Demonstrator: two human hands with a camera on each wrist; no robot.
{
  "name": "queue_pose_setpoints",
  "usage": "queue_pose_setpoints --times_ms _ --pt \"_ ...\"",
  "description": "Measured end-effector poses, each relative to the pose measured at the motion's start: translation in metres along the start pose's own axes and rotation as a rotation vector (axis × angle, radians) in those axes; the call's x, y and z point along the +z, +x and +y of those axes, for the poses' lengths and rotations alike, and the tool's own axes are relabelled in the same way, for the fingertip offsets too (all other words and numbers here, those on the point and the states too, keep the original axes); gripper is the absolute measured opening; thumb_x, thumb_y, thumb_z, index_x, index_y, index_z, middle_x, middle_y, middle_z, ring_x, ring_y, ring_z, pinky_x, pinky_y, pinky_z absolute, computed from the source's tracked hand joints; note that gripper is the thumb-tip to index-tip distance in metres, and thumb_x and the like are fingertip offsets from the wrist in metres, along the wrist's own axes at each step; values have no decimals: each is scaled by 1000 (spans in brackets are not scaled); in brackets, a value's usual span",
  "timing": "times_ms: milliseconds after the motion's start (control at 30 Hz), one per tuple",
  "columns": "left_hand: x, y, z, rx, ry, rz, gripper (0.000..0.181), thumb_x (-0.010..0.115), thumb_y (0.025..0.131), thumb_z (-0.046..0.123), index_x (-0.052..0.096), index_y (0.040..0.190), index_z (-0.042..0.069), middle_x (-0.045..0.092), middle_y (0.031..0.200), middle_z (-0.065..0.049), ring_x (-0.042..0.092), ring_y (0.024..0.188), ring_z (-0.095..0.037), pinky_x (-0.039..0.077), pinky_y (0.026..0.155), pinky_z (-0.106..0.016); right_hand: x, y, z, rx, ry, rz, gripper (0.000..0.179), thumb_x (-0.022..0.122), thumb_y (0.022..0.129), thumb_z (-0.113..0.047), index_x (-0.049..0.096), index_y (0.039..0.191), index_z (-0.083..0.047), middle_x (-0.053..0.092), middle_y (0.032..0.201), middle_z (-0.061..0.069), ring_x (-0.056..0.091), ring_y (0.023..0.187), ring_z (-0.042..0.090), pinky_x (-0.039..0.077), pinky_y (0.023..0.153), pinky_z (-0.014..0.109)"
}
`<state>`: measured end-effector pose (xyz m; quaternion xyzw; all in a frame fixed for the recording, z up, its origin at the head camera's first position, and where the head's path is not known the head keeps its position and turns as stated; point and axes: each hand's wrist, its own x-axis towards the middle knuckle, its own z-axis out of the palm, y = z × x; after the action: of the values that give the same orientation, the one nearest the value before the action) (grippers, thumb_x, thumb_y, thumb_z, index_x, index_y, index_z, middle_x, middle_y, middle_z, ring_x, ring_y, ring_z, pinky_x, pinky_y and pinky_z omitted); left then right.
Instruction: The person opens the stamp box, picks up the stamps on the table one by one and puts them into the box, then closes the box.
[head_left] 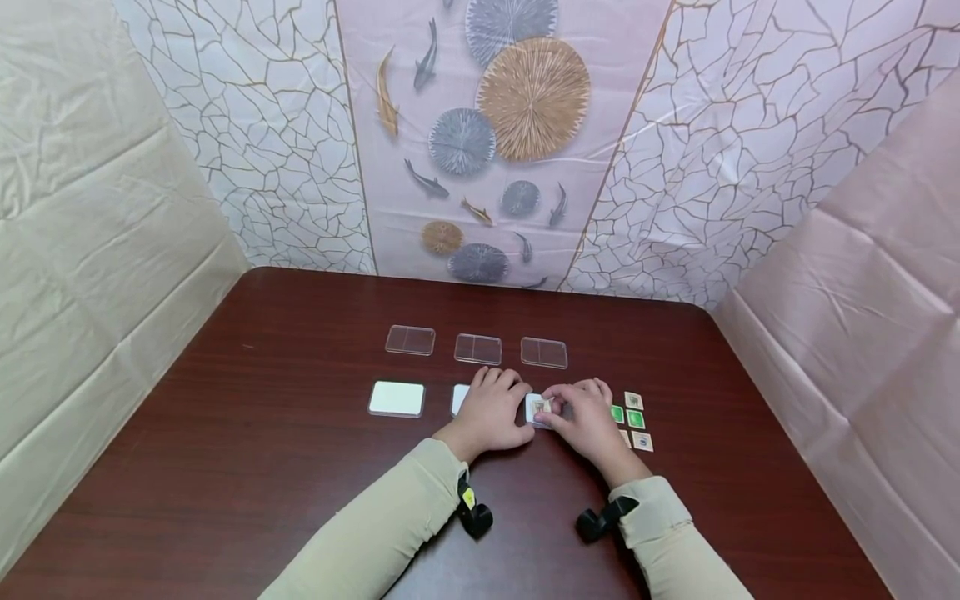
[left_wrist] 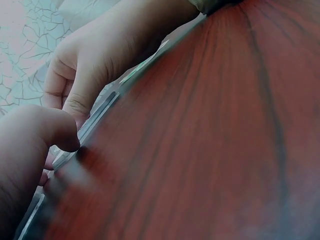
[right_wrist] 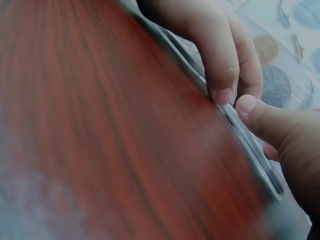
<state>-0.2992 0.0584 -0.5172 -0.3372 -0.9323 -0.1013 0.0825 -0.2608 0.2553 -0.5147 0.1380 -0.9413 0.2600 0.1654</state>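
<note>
The left hand (head_left: 491,412) grasps the box (head_left: 531,399) by its edge; the right hand (head_left: 588,417) pinches a tile (head_left: 540,407) over it. The work looks early: loose tiles (head_left: 636,419) remain at 3 o'clock, the white box (head_left: 396,399) at 9 o'clock is bare, the middle box (head_left: 459,398) mostly hidden, and three lids (head_left: 478,349) lie off, between 10 and 12 o'clock.

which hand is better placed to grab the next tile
Probably the right hand: it's closer to the loose tiles, while the left hand is farther away, holding the white case.
</note>
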Motion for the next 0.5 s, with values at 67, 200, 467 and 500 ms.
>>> queue_pose_setpoints --times_ms 67,200,467,500 --pt "0 0 -1 -1 1 2 58 62 81 51 65 131 22 56 128 2 48 124 -24 28 116 -49 0 0 -1 -16 -10 3 29 88 78 -27 70 96 -13 56 71 -10 51 92 28 16 110 64" --pt "0 1 -2 0 -3 4 58 62 81 51 65 132 23 56 129 2 48 124 -24 28 116 -50 1 1 -2 -29 -43 -1 29 87 79 -30 69 95 -14 56 71 -9 50 93 28 17 109 65" --pt "3 1 -3 4 -10 8 60 62 80 52 65 132 21 56 129 1 47 125 -25 28 116 -50 1 1 0 -79 -49 4 19 82 84 -27 71 95 -18 55 74 -9 50 93 27 18 108 65" --pt "3 1 -3 4 -10 10 60 62 80 52 65 132 21 56 129 1 47 125 -25 28 116 -50 1 0 -1 -91 -46 7 16 81 85 -26 72 95 -18 55 74 -9 50 92 27 18 108 65"
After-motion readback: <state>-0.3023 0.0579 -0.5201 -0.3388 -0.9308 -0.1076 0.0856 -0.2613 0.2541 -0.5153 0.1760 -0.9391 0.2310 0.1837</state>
